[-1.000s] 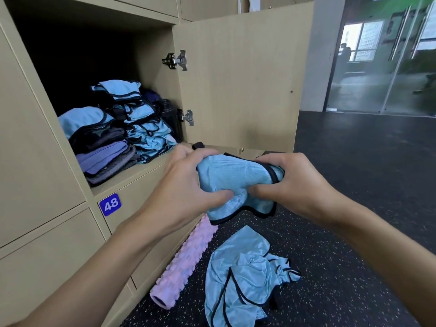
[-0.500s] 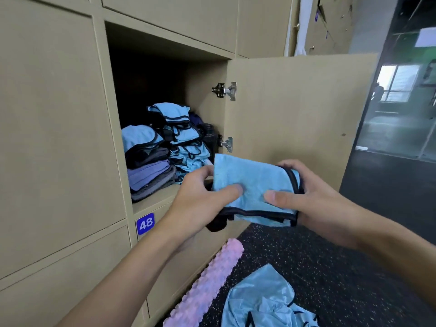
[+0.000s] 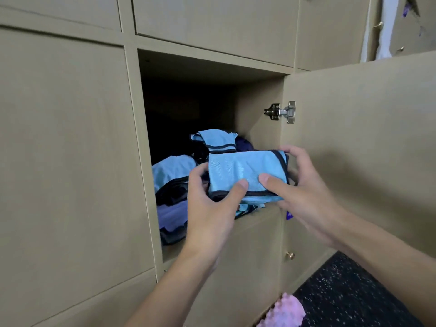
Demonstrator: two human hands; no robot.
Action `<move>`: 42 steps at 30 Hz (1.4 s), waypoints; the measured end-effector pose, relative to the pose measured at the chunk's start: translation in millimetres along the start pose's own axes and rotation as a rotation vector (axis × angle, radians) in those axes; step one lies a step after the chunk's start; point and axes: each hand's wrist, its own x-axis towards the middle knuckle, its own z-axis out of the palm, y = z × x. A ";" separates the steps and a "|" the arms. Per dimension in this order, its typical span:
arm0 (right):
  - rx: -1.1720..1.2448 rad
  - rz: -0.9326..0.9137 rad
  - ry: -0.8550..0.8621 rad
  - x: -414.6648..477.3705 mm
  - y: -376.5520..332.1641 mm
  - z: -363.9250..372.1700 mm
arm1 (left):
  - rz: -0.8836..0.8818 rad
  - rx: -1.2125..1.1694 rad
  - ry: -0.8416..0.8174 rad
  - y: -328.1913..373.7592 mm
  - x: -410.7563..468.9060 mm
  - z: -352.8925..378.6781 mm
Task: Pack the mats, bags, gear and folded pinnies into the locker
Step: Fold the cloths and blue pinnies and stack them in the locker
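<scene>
Head view. You hold a folded pinny (image 3: 247,175), light blue with dark trim, in both hands at the mouth of the open locker (image 3: 139,138).

Your left hand (image 3: 212,204) grips the pinny's left and lower edge. The thumb presses on the front face and the fingers curl behind the left side.

Your right hand (image 3: 304,185) grips the right end. The thumb lies on the front face close to your left thumb, and the fingers wrap round the dark-trimmed right edge. Both hands are clamped on the cloth.

The pinny sits level, in front of the compartment's right half and just above its lower lip. You cannot tell whether it rests on the cloth beneath it or is carried clear of it.

Inside the locker, a stack of folded pinnies (image 3: 214,140) rises behind the held one on the right. To the left lies a second pile: a light blue piece (image 3: 172,171) on top, dark cloth beneath it, and a purple cloth (image 3: 172,218) lower down. The back of the compartment is too dark to read.

The locker door (image 3: 365,138) stands open to the right, on a metal hinge (image 3: 280,112).

A pink foam roller (image 3: 283,312) shows at the bottom edge, against the cabinet base, on the dark speckled floor (image 3: 342,291).
</scene>
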 end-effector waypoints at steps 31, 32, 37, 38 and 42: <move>-1.026 -0.631 -0.536 205.4 52.6 102.5 | 0.198 0.781 0.807 -61.1 137.2 -32.3; -1.031 -0.627 -0.530 205.5 54.5 102.8 | 0.240 0.925 0.791 -61.9 132.6 -28.1; -1.071 -0.643 -0.529 205.9 62.7 101.3 | 0.475 1.477 0.662 -64.2 130.9 -29.8; -1.058 -0.645 -0.527 205.8 63.6 100.8 | 0.405 1.481 0.632 -62.8 132.4 -33.4; -1.020 -0.660 -0.512 207.4 68.3 95.6 | 0.219 1.416 0.545 -63.9 132.8 -46.1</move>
